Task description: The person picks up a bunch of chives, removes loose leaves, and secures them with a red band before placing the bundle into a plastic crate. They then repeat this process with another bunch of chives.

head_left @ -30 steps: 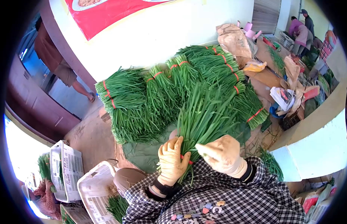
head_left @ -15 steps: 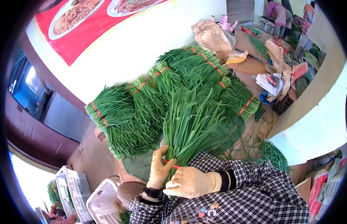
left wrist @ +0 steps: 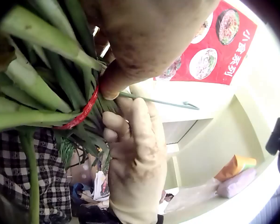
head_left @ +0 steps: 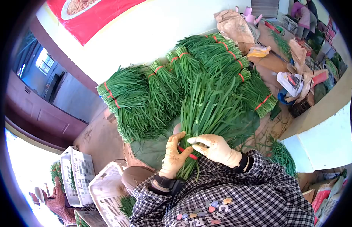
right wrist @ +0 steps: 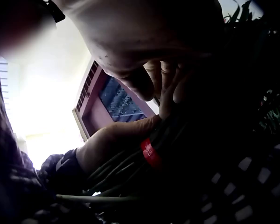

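My left hand (left wrist: pixel 151 35) fills the top of the view, its thumb pressed against the green stalks (left wrist: pixel 39 88), right beside the red band (left wrist: pixel 87 111) that binds them; my right hand (left wrist: pixel 137 163) is just below, fingertips close to the leaves, though I can't tell whether they pinch any; one thin blade (left wrist: pixel 158 100) pokes out sideways; behind, a red poster (left wrist: pixel 220 56) shows plates of food; checked cloth (left wrist: pixel 46 182) hangs under the stalks.

We saw the bunch of greens (head_left: pixel 208 102) in the left hand (head_left: pixel 173 157), the right hand (head_left: pixel 218 150) at its right. Beyond, bundles (head_left: pixel 132 90) lay on a sheet (head_left: pixel 147 152) before the wall (head_left: pixel 145 41). Crates (head_left: pixel 78 172) stood left, the doorway (head_left: pixel 75 92) beyond them; loose greens (head_left: pixel 282 156) lay right.
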Tool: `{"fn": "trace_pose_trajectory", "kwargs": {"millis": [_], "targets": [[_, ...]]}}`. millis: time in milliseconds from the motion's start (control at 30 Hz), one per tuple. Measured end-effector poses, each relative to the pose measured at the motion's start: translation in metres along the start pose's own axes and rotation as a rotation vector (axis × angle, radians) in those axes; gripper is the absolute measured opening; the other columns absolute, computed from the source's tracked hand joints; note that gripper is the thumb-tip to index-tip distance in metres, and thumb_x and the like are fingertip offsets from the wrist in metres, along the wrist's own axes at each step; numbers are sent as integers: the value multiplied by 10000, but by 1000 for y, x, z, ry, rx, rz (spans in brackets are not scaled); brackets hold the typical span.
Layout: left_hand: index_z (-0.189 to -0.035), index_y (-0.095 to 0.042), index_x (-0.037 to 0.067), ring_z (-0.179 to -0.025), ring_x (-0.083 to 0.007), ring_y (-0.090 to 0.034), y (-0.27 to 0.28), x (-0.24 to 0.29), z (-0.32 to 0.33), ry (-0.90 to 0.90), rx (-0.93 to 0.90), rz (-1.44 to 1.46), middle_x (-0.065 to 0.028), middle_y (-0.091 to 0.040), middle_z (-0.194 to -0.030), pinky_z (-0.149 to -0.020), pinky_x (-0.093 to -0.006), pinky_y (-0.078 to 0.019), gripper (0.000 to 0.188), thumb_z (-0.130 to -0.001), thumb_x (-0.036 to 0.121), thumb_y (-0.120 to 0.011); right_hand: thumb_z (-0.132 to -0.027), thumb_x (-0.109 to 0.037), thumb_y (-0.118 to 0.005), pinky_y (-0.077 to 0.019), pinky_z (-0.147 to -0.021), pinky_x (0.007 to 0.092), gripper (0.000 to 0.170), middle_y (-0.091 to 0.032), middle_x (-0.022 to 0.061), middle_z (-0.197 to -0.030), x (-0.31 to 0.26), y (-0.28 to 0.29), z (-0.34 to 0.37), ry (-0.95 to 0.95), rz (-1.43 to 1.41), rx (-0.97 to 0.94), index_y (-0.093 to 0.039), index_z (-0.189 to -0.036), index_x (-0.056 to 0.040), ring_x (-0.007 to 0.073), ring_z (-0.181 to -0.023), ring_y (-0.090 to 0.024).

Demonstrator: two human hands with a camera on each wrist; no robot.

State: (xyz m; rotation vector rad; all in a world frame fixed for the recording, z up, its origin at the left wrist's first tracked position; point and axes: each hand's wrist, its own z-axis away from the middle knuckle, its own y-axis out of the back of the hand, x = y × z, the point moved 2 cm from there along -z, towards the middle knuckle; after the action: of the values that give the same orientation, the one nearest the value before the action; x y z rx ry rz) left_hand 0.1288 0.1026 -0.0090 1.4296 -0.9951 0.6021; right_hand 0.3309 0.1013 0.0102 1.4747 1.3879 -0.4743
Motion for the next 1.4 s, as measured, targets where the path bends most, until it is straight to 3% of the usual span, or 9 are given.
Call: {"fn": "trace_pose_trajectory", "kwargs": {"millis": [300,567,667,833,933,1033,1167,1233,1400], "targets": [[-1418,-551,26,-1287,-330,-537,3,0,4,-104,-9,-21,-161,-550,-1362,-1113,-421,-461,694,-783,17,-833,-831,-66,-728,-549,-658,365,168,-680,46,-852,0,-22,3,140,-18,49,-674,-989,-83,285,-758,-691],[-1466,-520,72,-1276,-255,-555,-1,0,4,-131,-27,-108,-123,-534,-1389,-1056,-393,-497,703,-839,31,-834,-1019,-134,-664,-585,-680,322,112,-736,95,-943,-7,-11,17,-19,-246,8,-675,-1036,-24,206,-771,-731],[-1413,-548,22,-1230,-286,-567,-2,-16,-4,27,7,148,-146,-558,-1317,-1060,-401,-483,667,-798,-35,-802,-1070,-189,-619,-610,-686,302,192,-758,87,-961,-36,-12,28,-166,-653,-314,-695,-1096,-14,163,-754,-739],[-1449,-516,29,-1253,-267,-555,13,-16,-1,127,-96,155,-112,-516,-1408,-1038,-404,-506,666,-845,-1,-793,-1026,-163,-675,-659,-751,291,182,-771,112,-1060,-6,57,56,-233,-343,-195,-740,-1121,-22,187,-855,-778],[-1459,-513,38,-1293,-274,-529,14,-11,3,100,-72,156,-123,-513,-1412,-1039,-411,-506,670,-848,-15,-783,-1043,-368,-657,-604,-843,294,283,-769,49,-1035,29,130,114,-669,-97,-162,-753,-1100,-107,127,-897,-748],[-1460,-512,43,-1295,-275,-530,11,-11,6,74,-52,155,-122,-513,-1413,-1048,-412,-503,675,-845,-25,-781,-974,-321,-677,-575,-839,411,324,-766,126,-1046,103,188,211,-604,645,-167,-746,-1197,-97,297,-994,-741],[-1460,-509,46,-1296,-277,-532,8,-12,5,27,-85,91,-122,-516,-1414,-1050,-412,-499,697,-827,-42,-787,-1013,-243,-656,-570,-894,372,269,-757,163,-1143,86,212,186,-845,408,327,-739,-1217,-89,276,-1059,-739],[-1451,-515,45,-1293,-279,-536,6,-8,2,19,-86,127,-124,-523,-1409,-1052,-413,-492,693,-823,-37,-795,-1024,-193,-658,-566,-899,331,254,-766,143,-1100,81,212,135,-555,396,429,-718,-1236,-67,235,-1032,-740],[-1480,-483,32,-1290,-254,-529,5,-8,0,-60,-108,-13,-107,-499,-1421,-1065,-401,-498,687,-855,-52,-756,-1032,-166,-667,-557,-898,288,309,-751,93,-1151,85,210,10,-385,135,334,-667,-1317,-47,149,-1020,-706]]}}
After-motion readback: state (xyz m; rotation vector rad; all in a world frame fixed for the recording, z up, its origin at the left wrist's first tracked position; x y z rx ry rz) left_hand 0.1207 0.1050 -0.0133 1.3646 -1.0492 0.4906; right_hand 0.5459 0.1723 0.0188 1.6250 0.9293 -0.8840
